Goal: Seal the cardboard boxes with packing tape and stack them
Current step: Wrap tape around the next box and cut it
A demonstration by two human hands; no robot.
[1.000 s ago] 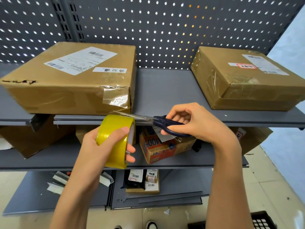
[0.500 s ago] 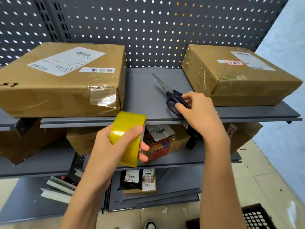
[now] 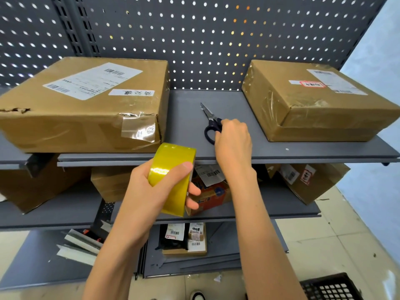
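Left hand (image 3: 151,189) grips the tape roll (image 3: 173,178); right hand (image 3: 233,141) covers the scissors (image 3: 208,124) handles on the shelf (image 3: 186,118), its grip indeterminable.

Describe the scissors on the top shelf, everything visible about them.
The scissors have dark navy loop handles, plastic by the look, and silvery metal blades that appear closed. They lie flat on the grey top shelf between the two cardboard boxes, touching neither, blades pointing up-left toward the pegboard. The right hand rests on the handles, covering the nearer loop.
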